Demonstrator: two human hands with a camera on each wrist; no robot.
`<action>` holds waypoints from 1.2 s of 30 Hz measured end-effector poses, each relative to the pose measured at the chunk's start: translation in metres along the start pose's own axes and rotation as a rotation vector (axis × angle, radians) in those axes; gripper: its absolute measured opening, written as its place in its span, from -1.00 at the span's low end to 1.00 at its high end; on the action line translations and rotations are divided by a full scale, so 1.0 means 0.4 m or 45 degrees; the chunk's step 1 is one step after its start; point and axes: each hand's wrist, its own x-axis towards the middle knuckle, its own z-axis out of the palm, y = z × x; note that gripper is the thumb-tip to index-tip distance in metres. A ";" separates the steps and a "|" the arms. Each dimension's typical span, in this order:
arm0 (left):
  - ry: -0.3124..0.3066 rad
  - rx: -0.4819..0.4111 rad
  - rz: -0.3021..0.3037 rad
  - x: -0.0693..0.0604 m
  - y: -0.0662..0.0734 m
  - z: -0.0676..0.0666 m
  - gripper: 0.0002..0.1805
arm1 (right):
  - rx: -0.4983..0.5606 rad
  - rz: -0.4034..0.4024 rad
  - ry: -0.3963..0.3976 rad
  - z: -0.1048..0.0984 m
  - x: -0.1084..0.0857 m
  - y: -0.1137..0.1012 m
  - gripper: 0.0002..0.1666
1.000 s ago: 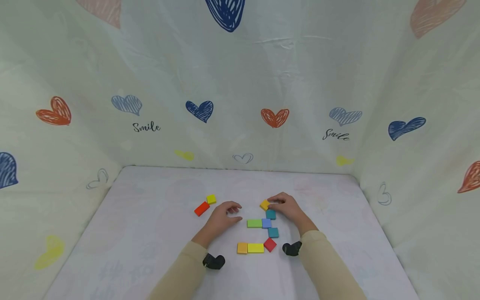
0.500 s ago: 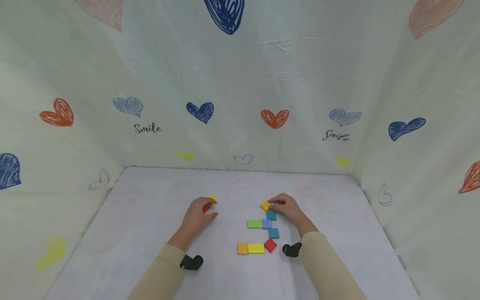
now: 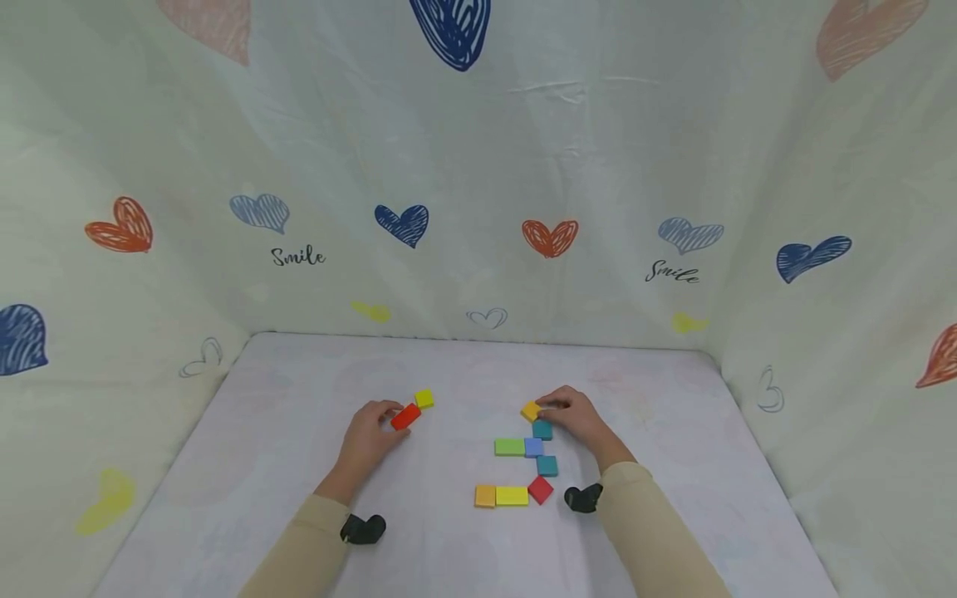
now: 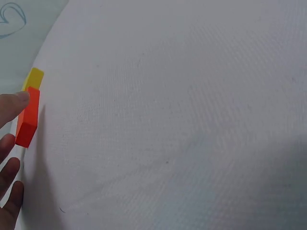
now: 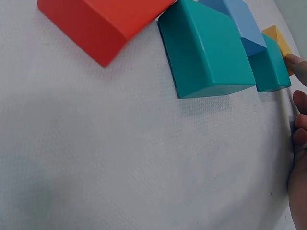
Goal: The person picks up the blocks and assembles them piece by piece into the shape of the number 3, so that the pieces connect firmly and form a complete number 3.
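My left hand (image 3: 364,442) is at a red-orange rectangular block (image 3: 406,416), its thumb and fingers on either side of it. In the left wrist view a fingertip lies against this block (image 4: 29,117). A yellow square block (image 3: 424,399) touches its far end. On the right, my right hand (image 3: 577,419) pinches an orange-yellow block (image 3: 531,410) at the far end of a row. The row continues nearer with a teal block (image 3: 542,429), a blue block (image 3: 533,448), a second teal block (image 3: 547,466) and a tilted red block (image 3: 541,490).
A green rectangular block (image 3: 509,447) extends left from the blue one. Nearer the front, a yellow rectangular block (image 3: 512,496) and an orange square block (image 3: 485,496) lie in line with the red one. A heart-printed curtain (image 3: 478,166) encloses the white table (image 3: 321,374).
My left hand has moved left from the middle of the table, passed over the red-orange block and come round its near left side. My right hand has stayed at the orange-yellow block.
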 end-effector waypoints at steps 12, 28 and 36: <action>-0.011 0.022 -0.040 -0.003 -0.002 -0.003 -0.63 | -0.007 0.006 -0.004 0.002 0.003 0.004 -0.82; -0.093 0.129 -0.073 0.000 0.004 -0.003 -0.63 | 0.018 0.011 0.001 0.001 0.006 0.004 -0.82; -0.148 0.123 -0.048 -0.005 0.020 -0.005 -0.64 | 0.006 0.006 0.004 0.003 0.002 0.006 -0.81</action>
